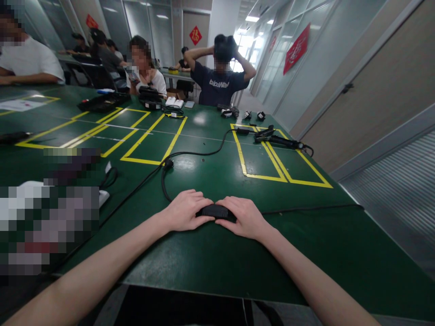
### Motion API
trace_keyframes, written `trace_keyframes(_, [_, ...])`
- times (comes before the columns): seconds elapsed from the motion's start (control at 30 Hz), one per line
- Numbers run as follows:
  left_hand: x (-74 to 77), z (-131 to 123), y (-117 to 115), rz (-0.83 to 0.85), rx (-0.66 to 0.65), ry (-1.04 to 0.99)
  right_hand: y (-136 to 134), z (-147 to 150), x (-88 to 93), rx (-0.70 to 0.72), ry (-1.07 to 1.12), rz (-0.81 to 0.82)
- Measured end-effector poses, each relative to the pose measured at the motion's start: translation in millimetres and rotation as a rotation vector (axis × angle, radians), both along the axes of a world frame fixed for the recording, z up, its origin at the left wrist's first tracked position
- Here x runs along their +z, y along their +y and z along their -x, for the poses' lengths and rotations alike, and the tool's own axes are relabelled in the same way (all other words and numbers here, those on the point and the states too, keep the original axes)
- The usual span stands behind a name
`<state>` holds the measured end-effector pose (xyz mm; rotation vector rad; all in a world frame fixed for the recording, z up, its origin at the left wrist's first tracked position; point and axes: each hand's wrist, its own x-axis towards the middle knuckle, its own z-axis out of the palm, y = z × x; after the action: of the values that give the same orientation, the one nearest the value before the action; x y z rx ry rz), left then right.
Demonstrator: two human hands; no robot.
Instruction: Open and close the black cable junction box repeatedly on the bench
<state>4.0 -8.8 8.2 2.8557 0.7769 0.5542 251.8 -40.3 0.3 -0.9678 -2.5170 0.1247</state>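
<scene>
Bare forearms (112, 253) reach across the near edge of the green desk (204, 267) to a black block (216, 211). That edge runs on the near side of the block; the desk's right edge slants away well to the block's right. Open surface spreads nearside and right of the block, a thin black cord (312, 208) crossing on the right. Beyond the block, yellow tape (265, 178) marks out rectangles; left of it, a pixelated patch crowds the room.

The left hand (186, 210) grips the block's left end, the right hand (243, 216) its right end, thumbs nearside. Whether the block touches the desk, I cannot tell. It looks dark, elongated and low, its ends covered by fingers. A black plug (169, 163) lies beyond and left of it.
</scene>
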Motion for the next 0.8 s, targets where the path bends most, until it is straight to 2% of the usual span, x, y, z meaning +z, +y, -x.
trace_keyframes(0.2, [-4.3,-1,-1,-0.047,-0.017,-0.033,1,-3,-5.9,0.013,0.020,-0.080])
trace_keyframes(0.3, [-7.5,-2,-1,-0.066,-0.015,-0.038,1,-4,-3.7,0.009,0.089,-0.010])
trace_keyframes(0.37, [-8.6,-2,-1,-0.112,-0.012,-0.035,1,-4,0.5,-0.022,0.185,0.155])
trace_keyframes(0.5, [-8.3,-1,-1,-0.264,-0.033,-0.014,2,-5,8.0,-0.137,0.401,0.650])
trace_keyframes(0.57, [-8.2,-1,-1,-0.306,-0.044,-0.021,3,-5,8.7,-0.152,0.442,0.789])
trace_keyframes(0.63, [-8.9,-1,0,-0.292,-0.023,-0.039,3,-5,7.6,-0.172,0.454,0.757])
trace_keyframes(0.73, [-10.6,-2,2,-0.157,0.072,-0.077,2,-4,6.0,-0.195,0.418,0.511])
trace_keyframes(0.8, [-11.6,-1,3,-0.044,0.119,-0.105,0,-4,6.2,-0.149,0.373,0.347])
